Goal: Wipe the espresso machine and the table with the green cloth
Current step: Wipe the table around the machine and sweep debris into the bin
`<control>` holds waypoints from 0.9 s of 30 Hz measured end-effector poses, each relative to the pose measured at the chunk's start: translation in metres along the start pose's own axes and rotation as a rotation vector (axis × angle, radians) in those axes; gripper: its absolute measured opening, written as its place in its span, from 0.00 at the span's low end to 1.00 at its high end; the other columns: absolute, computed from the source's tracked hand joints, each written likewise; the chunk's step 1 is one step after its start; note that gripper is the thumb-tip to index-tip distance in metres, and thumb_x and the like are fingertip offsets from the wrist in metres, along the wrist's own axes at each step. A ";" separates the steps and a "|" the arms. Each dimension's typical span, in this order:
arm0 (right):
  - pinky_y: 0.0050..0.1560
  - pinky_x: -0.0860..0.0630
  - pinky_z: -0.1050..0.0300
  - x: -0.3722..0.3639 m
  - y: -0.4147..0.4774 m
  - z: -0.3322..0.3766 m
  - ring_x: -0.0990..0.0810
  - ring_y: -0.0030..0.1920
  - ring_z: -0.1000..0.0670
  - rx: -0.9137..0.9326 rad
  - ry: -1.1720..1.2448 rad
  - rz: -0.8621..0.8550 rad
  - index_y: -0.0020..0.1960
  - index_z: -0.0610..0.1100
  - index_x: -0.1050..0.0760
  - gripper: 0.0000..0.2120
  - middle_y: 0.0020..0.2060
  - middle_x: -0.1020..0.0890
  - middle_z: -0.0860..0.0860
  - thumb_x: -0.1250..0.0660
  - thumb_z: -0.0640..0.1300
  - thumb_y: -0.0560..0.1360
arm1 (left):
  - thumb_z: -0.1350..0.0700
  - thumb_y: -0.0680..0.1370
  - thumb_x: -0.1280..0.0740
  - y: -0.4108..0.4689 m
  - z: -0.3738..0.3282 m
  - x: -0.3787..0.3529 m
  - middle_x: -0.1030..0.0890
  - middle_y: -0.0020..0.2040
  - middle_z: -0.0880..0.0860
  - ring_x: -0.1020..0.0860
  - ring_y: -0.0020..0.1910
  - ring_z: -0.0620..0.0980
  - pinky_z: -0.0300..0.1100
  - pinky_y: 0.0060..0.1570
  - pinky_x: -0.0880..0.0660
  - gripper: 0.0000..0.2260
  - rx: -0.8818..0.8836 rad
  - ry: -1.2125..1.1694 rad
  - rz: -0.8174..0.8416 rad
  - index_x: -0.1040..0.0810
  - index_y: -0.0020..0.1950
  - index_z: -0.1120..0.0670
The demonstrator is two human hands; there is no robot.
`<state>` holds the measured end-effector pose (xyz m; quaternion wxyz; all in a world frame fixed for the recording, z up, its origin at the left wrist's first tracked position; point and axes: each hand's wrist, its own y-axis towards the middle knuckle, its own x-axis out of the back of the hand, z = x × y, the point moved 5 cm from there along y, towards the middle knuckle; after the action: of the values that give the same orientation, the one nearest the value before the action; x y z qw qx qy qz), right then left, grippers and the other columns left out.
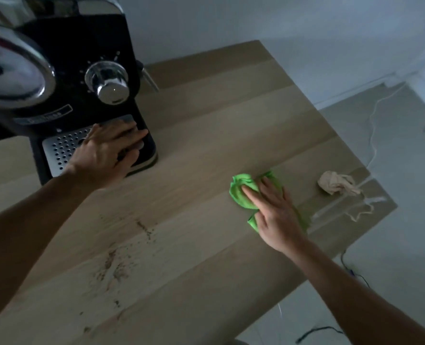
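1. Near the right edge of the surface [206,115], my right hand [278,215] lies flat, fingers straight, pressing the green cloth [241,195] down.
2. Left hand [107,153], fingers spread and holding nothing, rests on the drip tray of the espresso machine [69,70].
3. Wiping the surface is the step, I reckon.
4. Next, sweep the cloth toward the brown grounds [116,265] nearer the front edge, keeping pressure.

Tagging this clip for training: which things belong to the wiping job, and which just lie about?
Job: green cloth under right hand; espresso machine, left hand on its drip tray; wooden table with brown spill.
Lying about: crumpled beige wad; white cable on floor.
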<state>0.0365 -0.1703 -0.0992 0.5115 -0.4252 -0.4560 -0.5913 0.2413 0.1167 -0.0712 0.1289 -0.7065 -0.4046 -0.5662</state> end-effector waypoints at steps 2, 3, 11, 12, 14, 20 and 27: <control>0.61 0.32 0.35 -0.004 -0.018 0.027 0.31 0.67 0.41 -0.024 0.043 -0.013 0.66 0.47 0.28 0.27 0.64 0.25 0.43 0.44 0.42 0.68 | 0.47 0.78 0.43 -0.001 0.001 -0.001 0.25 0.66 0.59 0.29 0.66 0.60 0.57 0.65 0.34 0.22 -0.003 -0.009 0.001 0.24 0.66 0.56; 0.62 0.32 0.34 -0.008 -0.027 0.047 0.30 0.67 0.41 -0.016 0.077 -0.012 0.65 0.47 0.28 0.26 0.63 0.24 0.43 0.43 0.43 0.68 | 0.47 0.78 0.44 0.000 0.002 -0.001 0.25 0.66 0.59 0.29 0.66 0.61 0.58 0.65 0.34 0.22 0.003 -0.014 0.004 0.24 0.67 0.56; 0.64 0.35 0.37 0.003 -0.037 0.040 0.35 0.71 0.42 -0.034 0.027 0.064 0.68 0.47 0.30 0.26 0.67 0.28 0.44 0.45 0.44 0.71 | 0.44 0.77 0.46 0.001 0.002 -0.003 0.26 0.67 0.59 0.31 0.68 0.60 0.55 0.67 0.38 0.25 -0.002 -0.032 0.004 0.25 0.68 0.55; 0.64 0.36 0.35 0.004 -0.046 0.032 0.36 0.71 0.42 -0.097 0.008 0.054 0.69 0.48 0.31 0.26 0.68 0.29 0.44 0.45 0.44 0.71 | 0.44 0.78 0.46 0.001 0.003 -0.003 0.26 0.68 0.59 0.31 0.68 0.60 0.55 0.67 0.39 0.25 -0.004 -0.034 0.011 0.25 0.68 0.55; 0.64 0.37 0.32 0.002 -0.066 0.040 0.38 0.72 0.43 -0.217 0.002 0.016 0.70 0.49 0.32 0.27 0.70 0.31 0.46 0.46 0.45 0.71 | 0.44 0.77 0.46 0.001 0.004 -0.003 0.26 0.67 0.59 0.30 0.67 0.60 0.54 0.66 0.38 0.25 -0.002 -0.038 0.007 0.25 0.67 0.55; 0.64 0.35 0.33 -0.019 -0.082 0.133 0.35 0.70 0.41 -0.436 0.043 -0.034 0.68 0.48 0.31 0.28 0.69 0.30 0.45 0.45 0.48 0.68 | 0.45 0.77 0.44 0.000 0.004 -0.001 0.26 0.67 0.58 0.30 0.67 0.59 0.53 0.66 0.38 0.24 0.014 -0.061 -0.011 0.24 0.67 0.55; 0.68 0.34 0.45 -0.040 -0.041 0.213 0.32 0.69 0.44 -0.189 0.312 -0.075 0.67 0.44 0.30 0.25 0.68 0.29 0.44 0.45 0.45 0.71 | 0.46 0.77 0.43 0.002 0.004 -0.002 0.24 0.65 0.58 0.28 0.66 0.58 0.60 0.63 0.34 0.23 0.009 -0.055 0.022 0.23 0.66 0.55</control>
<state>0.0077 0.0489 -0.0948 0.5115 -0.3570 -0.3291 -0.7090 0.2458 0.1172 -0.0735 0.1271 -0.7256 -0.4029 -0.5431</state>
